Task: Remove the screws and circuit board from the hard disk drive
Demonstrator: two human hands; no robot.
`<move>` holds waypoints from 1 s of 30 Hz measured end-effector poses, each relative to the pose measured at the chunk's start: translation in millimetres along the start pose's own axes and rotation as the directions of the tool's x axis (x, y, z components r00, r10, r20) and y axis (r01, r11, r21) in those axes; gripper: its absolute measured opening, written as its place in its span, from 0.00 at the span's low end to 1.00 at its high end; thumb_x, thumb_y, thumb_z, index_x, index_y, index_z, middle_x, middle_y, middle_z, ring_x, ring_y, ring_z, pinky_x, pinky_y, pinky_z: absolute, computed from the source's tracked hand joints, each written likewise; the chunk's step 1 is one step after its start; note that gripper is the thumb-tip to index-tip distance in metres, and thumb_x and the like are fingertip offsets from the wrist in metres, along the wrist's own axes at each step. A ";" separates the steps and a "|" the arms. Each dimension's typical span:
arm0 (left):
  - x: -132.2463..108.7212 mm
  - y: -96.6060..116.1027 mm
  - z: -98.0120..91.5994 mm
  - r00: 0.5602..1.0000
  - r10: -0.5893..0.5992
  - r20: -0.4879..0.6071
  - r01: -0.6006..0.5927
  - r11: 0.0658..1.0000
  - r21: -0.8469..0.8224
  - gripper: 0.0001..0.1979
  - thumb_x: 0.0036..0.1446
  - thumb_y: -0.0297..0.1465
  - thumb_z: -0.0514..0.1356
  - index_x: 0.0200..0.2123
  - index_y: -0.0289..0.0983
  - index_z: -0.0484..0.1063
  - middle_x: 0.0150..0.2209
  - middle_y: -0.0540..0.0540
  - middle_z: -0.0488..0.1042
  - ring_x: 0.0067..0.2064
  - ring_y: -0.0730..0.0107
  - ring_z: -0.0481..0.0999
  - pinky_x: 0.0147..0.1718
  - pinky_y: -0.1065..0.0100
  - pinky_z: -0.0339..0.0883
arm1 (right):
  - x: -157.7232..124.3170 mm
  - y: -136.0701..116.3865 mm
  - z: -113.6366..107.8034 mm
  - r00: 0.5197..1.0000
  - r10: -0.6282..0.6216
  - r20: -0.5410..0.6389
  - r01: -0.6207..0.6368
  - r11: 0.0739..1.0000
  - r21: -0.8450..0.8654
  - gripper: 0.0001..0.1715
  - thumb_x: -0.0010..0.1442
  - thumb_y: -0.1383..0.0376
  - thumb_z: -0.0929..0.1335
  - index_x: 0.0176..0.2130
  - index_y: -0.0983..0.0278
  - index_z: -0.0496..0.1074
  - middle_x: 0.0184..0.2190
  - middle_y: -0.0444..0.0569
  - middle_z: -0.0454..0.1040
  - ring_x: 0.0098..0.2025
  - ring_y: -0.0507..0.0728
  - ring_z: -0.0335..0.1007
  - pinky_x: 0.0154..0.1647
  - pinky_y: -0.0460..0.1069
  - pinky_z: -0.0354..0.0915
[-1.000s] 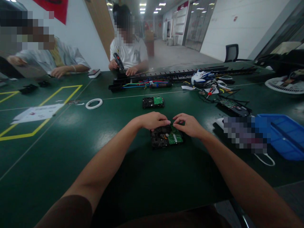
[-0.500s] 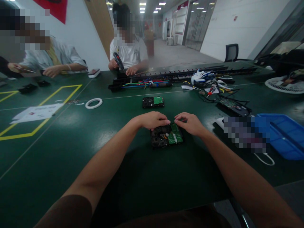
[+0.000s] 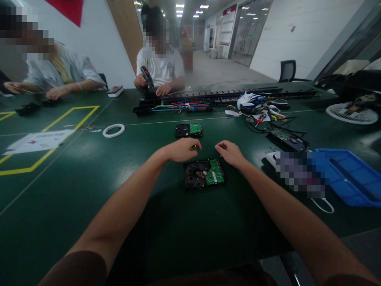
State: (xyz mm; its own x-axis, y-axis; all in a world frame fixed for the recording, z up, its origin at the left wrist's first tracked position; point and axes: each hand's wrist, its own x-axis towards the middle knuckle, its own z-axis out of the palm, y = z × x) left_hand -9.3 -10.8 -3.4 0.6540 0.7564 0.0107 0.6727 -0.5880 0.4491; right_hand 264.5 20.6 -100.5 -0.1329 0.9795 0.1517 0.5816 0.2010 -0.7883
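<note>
Black drive (image 3: 199,175) (green-boarded) near right hand (image 3: 229,153)

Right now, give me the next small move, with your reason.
Probably lower the right hand to steady the nearer hard drive: it lies circuit board up, neither hand grips it, and the left hand holds a yellow object.

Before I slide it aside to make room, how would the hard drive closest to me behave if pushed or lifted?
The near hard drive looks like a solid block, so it is probably stiff and heavy for its size. Lying flat on the smooth green table, it would likely slide rather than tip. Its exposed circuit board may be fragile.
</note>
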 end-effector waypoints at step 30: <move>10.3 -10.1 -0.3 0.843 -0.115 -0.525 0.057 0.990 -0.125 0.21 0.66 0.23 0.62 0.61 0.42 0.71 0.53 0.43 0.73 0.55 0.60 0.76 0.57 0.55 0.72 | 1.3 -1.9 -1.8 0.987 -0.160 -0.025 0.160 0.987 0.004 0.10 0.68 0.57 0.68 0.43 0.59 0.77 0.33 0.46 0.80 0.32 0.56 0.75 0.35 0.51 0.67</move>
State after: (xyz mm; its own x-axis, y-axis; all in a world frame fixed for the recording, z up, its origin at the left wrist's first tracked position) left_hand -9.4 2.9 -7.6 0.2927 0.8558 0.4265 0.6602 -0.5035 0.5573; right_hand 264.6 21.5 -97.7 -0.2044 0.9347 0.2910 0.5494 0.3555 -0.7562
